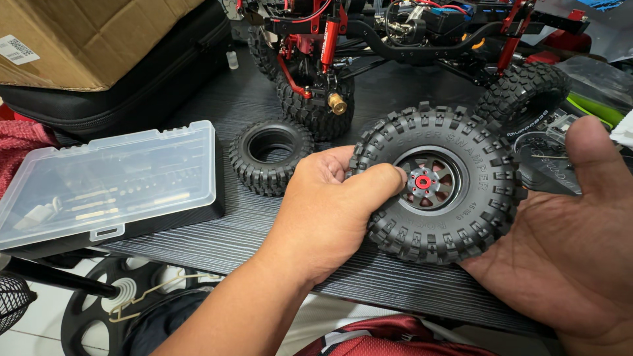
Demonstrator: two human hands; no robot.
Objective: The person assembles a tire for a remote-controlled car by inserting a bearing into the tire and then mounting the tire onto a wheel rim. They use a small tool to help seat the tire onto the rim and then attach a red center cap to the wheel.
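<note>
**Both hands around 1 knobby wheel**

Right now we hold a black knobby wheel [438, 183] between our 2 hands, just above the near edge of the dark wood-grain table [217, 231]. Our left hand [326, 211] grips its left side, fingers curled behind the tread and the thumb pressed on the sidewall beside the grey spoked rim with its red hub [422, 182]. Our right hand [580, 244] lies open, palm up, cradling the wheel's lower right edge, with the thumb raised clear of the rubber.

Just left of our left hand, a bare black tire [270, 155] with no rim lies flat on the table. Behind it stands a model crawler chassis [395, 33] with red shocks, black frame rails and 2 mounted tires visible. Further left, a clear plastic case [109, 181] of small metal parts sits closed on the table, and beyond it a cardboard box [86, 39] rests on a black zipped bag [132, 92].
</note>
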